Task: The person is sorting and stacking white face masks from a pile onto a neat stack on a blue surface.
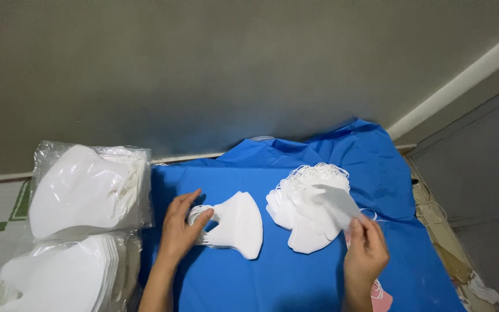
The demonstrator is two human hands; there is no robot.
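A light, soft white mask (337, 202) is pinched at its edge by the right hand (366, 254); the neat mask stack (235, 225) is touched by the left hand (181, 228) with loosely open fingers

Bare blue cloth (295, 277) lies open in front of the mask pile (310, 211); left of it a neat stack (235, 225), farther left bagged masks (88, 190) (two packs) block.

Dim, soft light; the grey wall (203, 75) falls into shadow; the picture is slightly soft.

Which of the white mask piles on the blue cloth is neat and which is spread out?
The pile under the left hand, the neat stack, is tidy. The loose pile beside the right hand is fanned out.
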